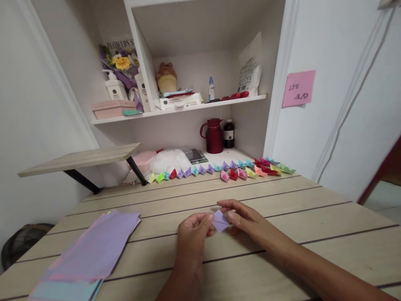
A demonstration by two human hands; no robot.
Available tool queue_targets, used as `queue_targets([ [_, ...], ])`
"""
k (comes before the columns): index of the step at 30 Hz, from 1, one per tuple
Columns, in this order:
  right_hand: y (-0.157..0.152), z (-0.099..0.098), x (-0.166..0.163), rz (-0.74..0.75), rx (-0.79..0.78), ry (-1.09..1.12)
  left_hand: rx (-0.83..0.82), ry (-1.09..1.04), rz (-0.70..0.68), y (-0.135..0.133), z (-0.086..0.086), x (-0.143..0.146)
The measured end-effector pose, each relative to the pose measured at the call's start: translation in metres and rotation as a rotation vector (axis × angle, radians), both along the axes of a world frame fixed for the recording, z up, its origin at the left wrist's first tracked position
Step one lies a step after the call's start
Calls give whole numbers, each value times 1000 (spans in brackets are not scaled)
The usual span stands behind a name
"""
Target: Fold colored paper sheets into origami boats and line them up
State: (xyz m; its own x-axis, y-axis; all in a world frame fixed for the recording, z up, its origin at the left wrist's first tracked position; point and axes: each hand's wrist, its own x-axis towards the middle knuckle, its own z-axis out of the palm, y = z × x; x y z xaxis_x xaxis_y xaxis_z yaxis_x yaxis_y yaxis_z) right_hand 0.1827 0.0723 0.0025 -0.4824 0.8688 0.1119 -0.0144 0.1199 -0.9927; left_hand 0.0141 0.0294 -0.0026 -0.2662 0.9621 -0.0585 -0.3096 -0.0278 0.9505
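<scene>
A small folded purple paper piece (220, 220) is held just above the wooden table (282, 209), pinched between both hands. My left hand (194, 230) grips its left edge with fingers closed. My right hand (242, 219) pinches its right side, fingers curled over it. A stack of coloured paper sheets (94, 251), purple on top, lies at the table's front left. A row of several small folded paper boats (225, 169) in many colours lines the far edge of the table.
A small raised wooden shelf (81, 159) on black brackets stands at the back left. Behind the boats are a red jug (214, 136), a dark bottle (229, 133) and a white plastic bag (169, 161). Wall shelves hold bottles and boxes. A pink note (298, 88) sticks on the wall.
</scene>
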Motion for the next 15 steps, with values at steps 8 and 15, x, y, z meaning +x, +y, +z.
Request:
queue_targets([
  [8, -1, -8, -1, -12, 71, -161, 18, 40, -28, -3, 2, 7],
  [15, -2, -2, 4, 125, 69, -173, -7, 61, -64, -4, 3, 4],
])
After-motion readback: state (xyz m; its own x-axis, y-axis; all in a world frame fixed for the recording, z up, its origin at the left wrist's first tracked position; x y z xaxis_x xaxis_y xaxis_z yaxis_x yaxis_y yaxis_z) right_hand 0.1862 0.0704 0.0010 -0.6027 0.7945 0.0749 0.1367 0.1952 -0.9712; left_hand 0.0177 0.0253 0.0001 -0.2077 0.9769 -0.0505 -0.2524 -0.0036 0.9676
